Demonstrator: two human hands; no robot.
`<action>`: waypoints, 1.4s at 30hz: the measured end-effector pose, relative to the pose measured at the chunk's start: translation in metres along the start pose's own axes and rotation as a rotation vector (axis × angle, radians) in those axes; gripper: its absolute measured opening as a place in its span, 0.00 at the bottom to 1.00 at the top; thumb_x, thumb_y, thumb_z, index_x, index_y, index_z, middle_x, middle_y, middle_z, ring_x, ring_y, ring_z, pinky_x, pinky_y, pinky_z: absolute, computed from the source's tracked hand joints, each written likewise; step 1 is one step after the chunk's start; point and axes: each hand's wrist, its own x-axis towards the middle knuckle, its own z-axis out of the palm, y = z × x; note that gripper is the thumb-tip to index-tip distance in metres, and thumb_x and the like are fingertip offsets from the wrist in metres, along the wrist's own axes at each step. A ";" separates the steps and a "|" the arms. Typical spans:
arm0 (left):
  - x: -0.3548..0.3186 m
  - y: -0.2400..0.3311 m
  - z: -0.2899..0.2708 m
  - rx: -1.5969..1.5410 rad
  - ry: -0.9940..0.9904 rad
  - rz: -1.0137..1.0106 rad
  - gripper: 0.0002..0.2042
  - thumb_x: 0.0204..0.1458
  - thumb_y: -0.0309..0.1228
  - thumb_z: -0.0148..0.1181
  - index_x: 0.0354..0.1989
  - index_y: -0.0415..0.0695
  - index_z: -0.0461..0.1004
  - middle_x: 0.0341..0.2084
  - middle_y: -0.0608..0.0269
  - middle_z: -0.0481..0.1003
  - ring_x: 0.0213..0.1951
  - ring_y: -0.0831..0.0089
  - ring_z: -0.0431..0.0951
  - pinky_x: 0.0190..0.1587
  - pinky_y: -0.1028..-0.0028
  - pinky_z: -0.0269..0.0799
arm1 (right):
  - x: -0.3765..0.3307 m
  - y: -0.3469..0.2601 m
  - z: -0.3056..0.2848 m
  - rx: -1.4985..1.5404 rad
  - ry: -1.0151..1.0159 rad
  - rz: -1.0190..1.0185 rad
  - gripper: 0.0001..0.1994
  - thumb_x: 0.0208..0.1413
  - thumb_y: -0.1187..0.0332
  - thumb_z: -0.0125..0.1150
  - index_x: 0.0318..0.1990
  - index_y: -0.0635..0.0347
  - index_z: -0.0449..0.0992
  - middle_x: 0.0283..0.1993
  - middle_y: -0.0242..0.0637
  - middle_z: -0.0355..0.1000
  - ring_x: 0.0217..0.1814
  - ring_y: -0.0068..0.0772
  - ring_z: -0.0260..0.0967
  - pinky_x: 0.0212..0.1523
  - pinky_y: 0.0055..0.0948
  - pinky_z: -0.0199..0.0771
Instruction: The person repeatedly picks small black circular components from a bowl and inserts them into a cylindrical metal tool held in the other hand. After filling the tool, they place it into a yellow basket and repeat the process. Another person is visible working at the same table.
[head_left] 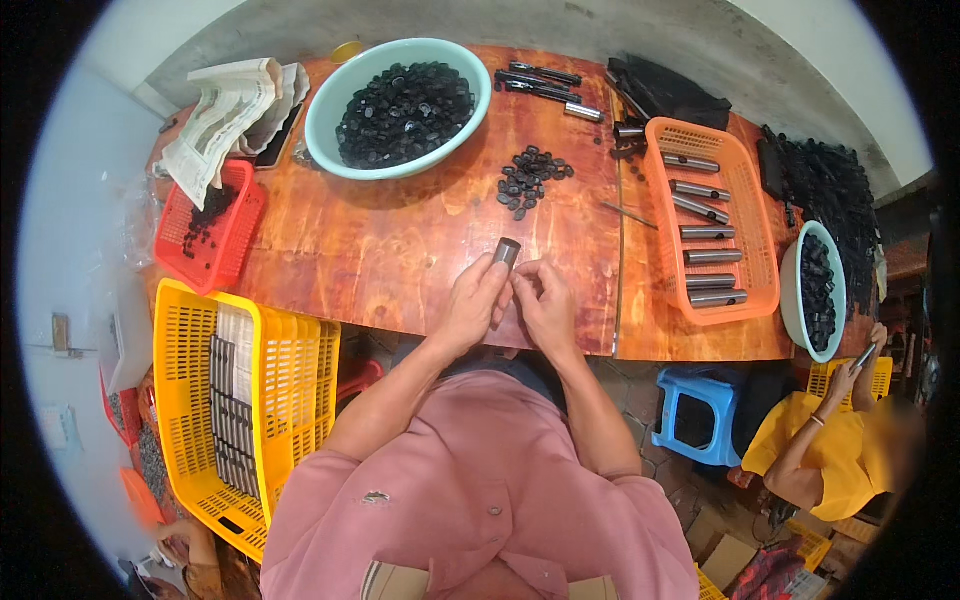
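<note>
Landmark: wooden table. Largest first.

Yellow crate, off the table's near-left corner: rows of finished-looking metal tubes stacked inside, partly filled, plenty of room left. Judged: a fair batch done.

Teal bowl at the table's far middle, heaped with small black caps, so lots of supply left.

Orange tray on the table's right side: about seven bare metal tubes lying crosswise, apparently not yet worked.

Red basket at the table's left edge, a few black bits in it, folded newspaper over its far end.

Loose pile of black caps on the table centre, just beyond the hands.

Left hand at the table's near edge, fingers wrapped round a short metal tube. Tube's long axis is near upright, tilted slightly away and to the right; dark capped end points up and away from the person. Right hand just beside it, fingertips pinched together close to the tube's lower part; whether it is pinching a cap, can't tell.

Judged: mid-run, one piece in hand.
</note>
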 end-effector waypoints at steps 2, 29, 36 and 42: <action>-0.006 0.008 0.005 -0.024 -0.002 -0.048 0.15 0.72 0.43 0.48 0.43 0.42 0.70 0.25 0.68 0.71 0.24 0.80 0.71 0.27 0.78 0.68 | 0.000 -0.005 -0.002 0.013 -0.013 0.017 0.05 0.63 0.73 0.63 0.40 0.67 0.78 0.28 0.39 0.74 0.27 0.25 0.70 0.30 0.29 0.71; -0.080 -0.006 -0.004 -0.207 0.320 0.229 0.17 0.63 0.24 0.62 0.58 0.36 0.69 0.50 0.52 0.80 0.48 0.68 0.82 0.54 0.66 0.79 | -0.061 -0.015 -0.002 0.592 -0.587 0.119 0.17 0.63 0.76 0.64 0.57 0.64 0.67 0.49 0.35 0.75 0.44 0.19 0.71 0.46 0.21 0.73; -0.082 0.000 -0.025 -0.257 0.191 0.163 0.21 0.65 0.26 0.59 0.65 0.38 0.66 0.50 0.55 0.79 0.50 0.69 0.81 0.52 0.66 0.79 | -0.071 -0.034 -0.005 0.604 -0.466 0.241 0.17 0.67 0.66 0.58 0.58 0.65 0.68 0.43 0.43 0.79 0.31 0.24 0.73 0.34 0.23 0.74; -0.070 -0.012 -0.044 -0.397 0.028 0.130 0.18 0.65 0.27 0.60 0.62 0.39 0.68 0.49 0.58 0.78 0.48 0.68 0.81 0.51 0.65 0.80 | -0.076 -0.050 -0.007 0.680 -0.426 0.398 0.18 0.70 0.64 0.54 0.61 0.64 0.68 0.40 0.43 0.79 0.32 0.26 0.74 0.32 0.23 0.72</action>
